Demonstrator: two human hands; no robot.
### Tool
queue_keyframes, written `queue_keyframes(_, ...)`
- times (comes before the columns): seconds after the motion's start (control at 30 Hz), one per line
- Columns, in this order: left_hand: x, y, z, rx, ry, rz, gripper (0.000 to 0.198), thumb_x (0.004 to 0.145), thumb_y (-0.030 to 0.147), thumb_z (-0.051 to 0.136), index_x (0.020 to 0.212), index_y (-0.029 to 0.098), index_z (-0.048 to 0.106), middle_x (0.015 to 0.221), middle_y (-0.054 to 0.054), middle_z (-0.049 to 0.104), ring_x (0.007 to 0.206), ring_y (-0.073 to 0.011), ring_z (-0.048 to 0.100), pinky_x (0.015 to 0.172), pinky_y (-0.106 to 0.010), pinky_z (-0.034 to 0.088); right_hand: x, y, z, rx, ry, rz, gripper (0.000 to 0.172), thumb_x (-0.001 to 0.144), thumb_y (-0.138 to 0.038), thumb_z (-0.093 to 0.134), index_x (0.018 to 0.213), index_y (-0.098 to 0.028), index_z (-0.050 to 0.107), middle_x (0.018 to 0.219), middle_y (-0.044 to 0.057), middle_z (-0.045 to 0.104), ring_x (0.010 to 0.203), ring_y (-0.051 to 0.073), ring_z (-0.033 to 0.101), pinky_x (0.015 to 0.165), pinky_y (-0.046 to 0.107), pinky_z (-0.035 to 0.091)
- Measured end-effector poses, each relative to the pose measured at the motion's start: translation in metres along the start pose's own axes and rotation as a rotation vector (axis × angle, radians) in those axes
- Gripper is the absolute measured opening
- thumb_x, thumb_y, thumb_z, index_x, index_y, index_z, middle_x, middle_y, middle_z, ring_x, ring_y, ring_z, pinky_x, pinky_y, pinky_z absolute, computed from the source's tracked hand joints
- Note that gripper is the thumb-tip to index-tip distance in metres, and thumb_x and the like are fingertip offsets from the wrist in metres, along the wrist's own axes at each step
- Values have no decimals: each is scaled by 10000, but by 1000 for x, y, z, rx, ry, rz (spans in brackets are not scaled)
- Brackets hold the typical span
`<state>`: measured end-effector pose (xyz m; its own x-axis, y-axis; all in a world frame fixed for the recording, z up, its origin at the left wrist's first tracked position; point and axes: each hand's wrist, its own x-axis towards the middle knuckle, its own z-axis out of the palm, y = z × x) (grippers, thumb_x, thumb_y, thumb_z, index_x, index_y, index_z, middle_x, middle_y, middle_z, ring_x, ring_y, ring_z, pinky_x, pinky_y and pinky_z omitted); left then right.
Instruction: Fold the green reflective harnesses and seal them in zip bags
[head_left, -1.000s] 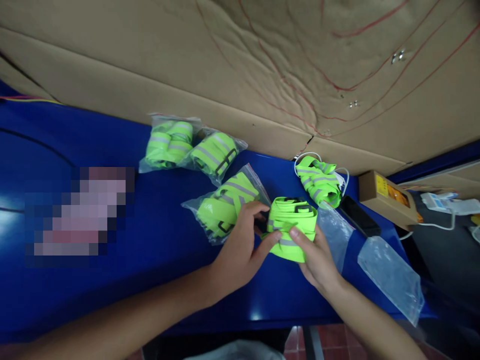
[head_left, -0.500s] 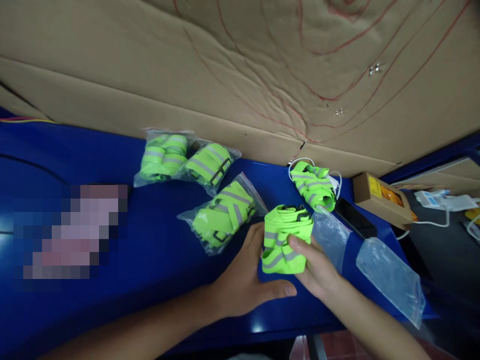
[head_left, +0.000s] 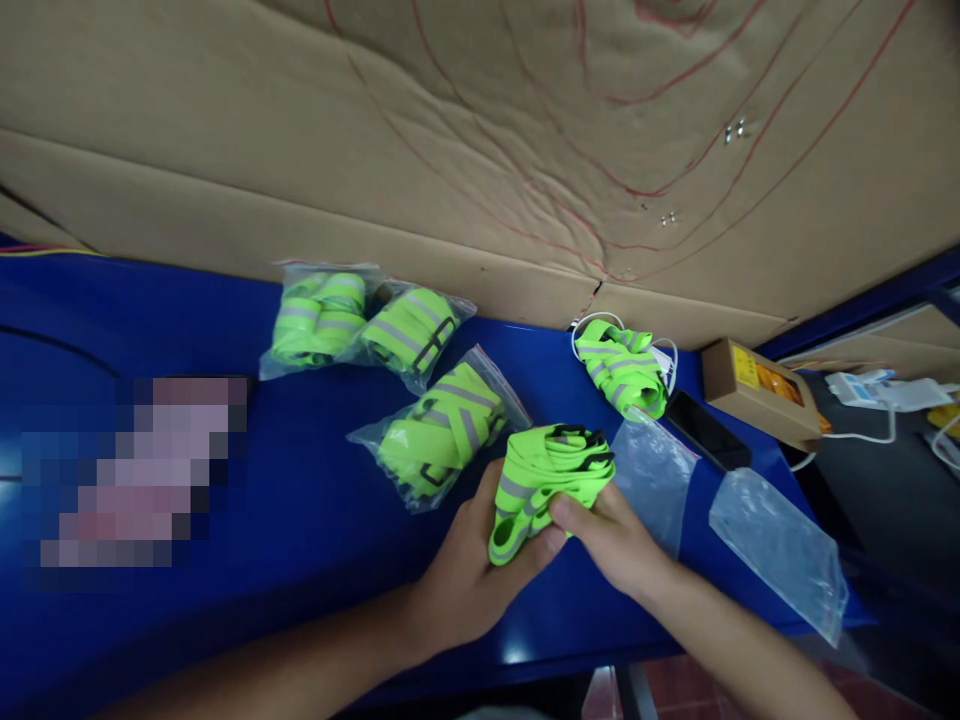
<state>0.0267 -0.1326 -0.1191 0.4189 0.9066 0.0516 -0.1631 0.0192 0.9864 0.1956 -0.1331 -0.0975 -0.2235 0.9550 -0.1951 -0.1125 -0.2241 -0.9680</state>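
Observation:
A folded bundle of neon green strap (head_left: pixel 525 480) with grey reflective stripes and black buckles is held above the blue table. My left hand (head_left: pixel 469 575) grips it from the left, thumb across its lower front. My right hand (head_left: pixel 611 530) holds its right side, thumb pressed on the front folds. Three clear bags with green straps lie beyond and to the left: one bag (head_left: pixel 442 430) close to my left hand, another bag (head_left: pixel 412 330) behind it, and a third bag (head_left: pixel 319 318) farther left. A loose green strap bundle (head_left: pixel 622 365) lies at the back right.
Two flat clear bags, one (head_left: pixel 656 480) beside my right hand and another (head_left: pixel 780 545) farther right, lie on the blue table (head_left: pixel 300 560). A black phone (head_left: pixel 709 430), a cardboard box (head_left: pixel 761 395) and a white power strip (head_left: pixel 889 395) are at the right. Cardboard (head_left: pixel 450 220) stands behind.
The strap bundle has moved slightly left and tilted. My left thumb has closed onto its lower front, where a fold now loops out. The view has shifted slightly.

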Motion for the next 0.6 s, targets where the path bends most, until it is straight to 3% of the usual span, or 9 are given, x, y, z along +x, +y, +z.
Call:
queue_keyframes(0.13,2,2,-1,-9,26,-47,454,941,355,670,1346,206,532,1064,-58,742,969,-218,712,925,-342,571,6,-16,-12,-108,-110,-31,485,870,-472,761,1283,-227,687,1221,79,750,1102,267,722,990,443,576)
queue_keyframes(0.2,3,4,-1,-53,45,-84,442,937,397,670,1322,205,567,1101,-64,747,982,-223,719,927,-338,579,5,-31,-31,-334,-193,-116,506,890,-447,744,1345,-248,649,1275,70,726,1154,260,698,1021,436,557)
queue_keyframes(0.27,5,5,-1,-104,82,-133,462,933,443,666,1321,206,587,1192,-81,737,1071,-243,711,959,-345,578,0,-50,-61,-686,-342,-171,528,851,-390,794,1345,-266,655,1283,66,716,1180,267,676,1076,442,515)
queue_keyframes(0.3,5,5,-1,-124,104,-163,486,927,461,671,1332,207,588,1226,-86,730,1109,-253,704,975,-351,576,-3,-59,-80,-833,-354,-170,479,853,-371,792,1309,-276,679,1260,63,723,1163,270,681,1052,438,530)
queue_keyframes(0.33,5,4,-2,-138,123,-189,513,918,475,680,1347,210,584,1245,-87,727,1131,-258,700,986,-357,575,-6,-66,-100,-929,-298,-174,423,893,-363,747,1302,-278,680,1241,69,729,1133,269,692,997,428,562)
queue_keyframes(0.4,6,3,-2,-157,137,-222,550,903,487,698,1367,217,578,1260,-86,726,1137,-262,702,997,-368,576,-9,-73,-138,-1044,5,-211,313,946,-383,671,1235,-266,697,1170,84,741,1010,269,719,852,425,606)
queue_keyframes(0.47,7,0,-2,-168,135,-234,556,896,489,708,1367,221,584,1264,-83,727,1130,-264,708,1001,-378,578,-8,-70,-168,-1146,215,-257,293,874,-407,753,1137,-282,724,1019,67,752,873,277,713,711,416,604)
queue_keyframes(0.5,7,0,-2,-169,137,-240,553,893,490,710,1361,221,590,1262,-83,729,1126,-266,710,999,-382,581,-6,-67,-178,-1156,234,-255,276,821,-409,805,1067,-300,740,949,58,752,802,274,701,644,402,587)
queue_keyframes(0.6,9,0,-1,-154,151,-259,546,884,495,716,1337,211,609,1237,-88,740,1101,-277,720,968,-390,598,-1,-61,-186,-1087,105,-125,159,810,-409,809,848,-287,716,720,22,695,625,222,635,538,344,509)
